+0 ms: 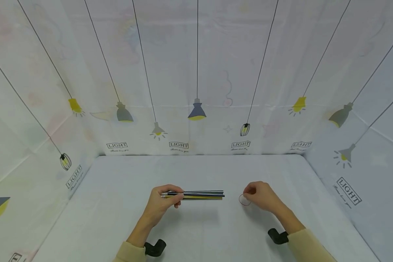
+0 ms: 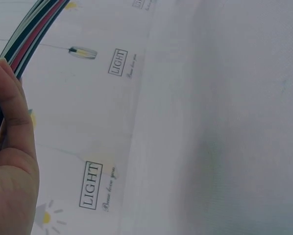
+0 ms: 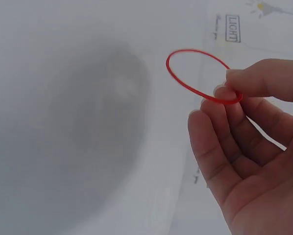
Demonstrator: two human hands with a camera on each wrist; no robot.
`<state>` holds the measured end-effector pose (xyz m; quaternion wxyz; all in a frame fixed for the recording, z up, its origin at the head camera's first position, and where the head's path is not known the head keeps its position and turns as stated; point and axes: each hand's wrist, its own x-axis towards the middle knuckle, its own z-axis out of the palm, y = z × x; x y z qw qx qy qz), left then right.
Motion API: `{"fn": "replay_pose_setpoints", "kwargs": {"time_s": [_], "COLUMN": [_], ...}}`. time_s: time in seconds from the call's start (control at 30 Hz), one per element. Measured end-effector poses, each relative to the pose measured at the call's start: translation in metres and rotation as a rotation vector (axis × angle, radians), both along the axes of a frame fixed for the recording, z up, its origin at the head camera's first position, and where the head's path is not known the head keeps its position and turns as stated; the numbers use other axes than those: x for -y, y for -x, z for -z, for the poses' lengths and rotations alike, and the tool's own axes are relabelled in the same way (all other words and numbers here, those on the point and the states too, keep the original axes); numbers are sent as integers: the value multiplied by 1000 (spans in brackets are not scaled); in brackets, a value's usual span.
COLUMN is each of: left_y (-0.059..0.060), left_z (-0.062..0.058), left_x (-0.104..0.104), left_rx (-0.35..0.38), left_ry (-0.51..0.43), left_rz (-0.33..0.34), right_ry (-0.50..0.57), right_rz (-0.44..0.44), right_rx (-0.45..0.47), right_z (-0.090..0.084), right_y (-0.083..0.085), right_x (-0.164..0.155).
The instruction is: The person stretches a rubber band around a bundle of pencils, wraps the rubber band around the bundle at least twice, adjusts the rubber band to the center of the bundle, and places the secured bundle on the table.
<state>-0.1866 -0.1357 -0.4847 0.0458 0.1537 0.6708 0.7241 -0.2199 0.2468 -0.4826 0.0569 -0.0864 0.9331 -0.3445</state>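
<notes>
My left hand (image 1: pixel 162 203) grips a bundle of thin sticks (image 1: pixel 203 195), black, yellow and red, by its left end and holds it level above the white table (image 1: pixel 196 225). The bundle points right toward my right hand (image 1: pixel 260 196). In the left wrist view the sticks (image 2: pixel 26 36) run up past my fingers (image 2: pixel 12 107). Thumb and forefinger of my right hand (image 3: pixel 254 142) pinch a thin red rubber band (image 3: pixel 198 73), which hangs open as a ring just right of the sticks' tips.
White cloth walls (image 1: pixel 196 72) printed with hanging lamps and LIGHT labels close in the table at the back and on both sides. Black wrist mounts (image 1: pixel 155 248) sit on both forearms near the front edge.
</notes>
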Motion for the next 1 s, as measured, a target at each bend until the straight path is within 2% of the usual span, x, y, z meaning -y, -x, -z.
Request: {"fn": "replay_pose_setpoints", "kwargs": {"time_s": [0.3,0.57,1.0], "left_y": [0,1,2], "left_z": [1,1,3], "left_x": [-1,-3,-2], "left_rx": [0,6,10], "left_ry": [3,8,14], "left_rz": [1,-9,-1], "right_ry": [61,119,203], "right_rz": [-123,-207,-355], "right_rx": [-93,-136,-270], "right_z": [-16,-33,-49], "right_y": [-18,-30,-42], "right_x": [13,26,41]}}
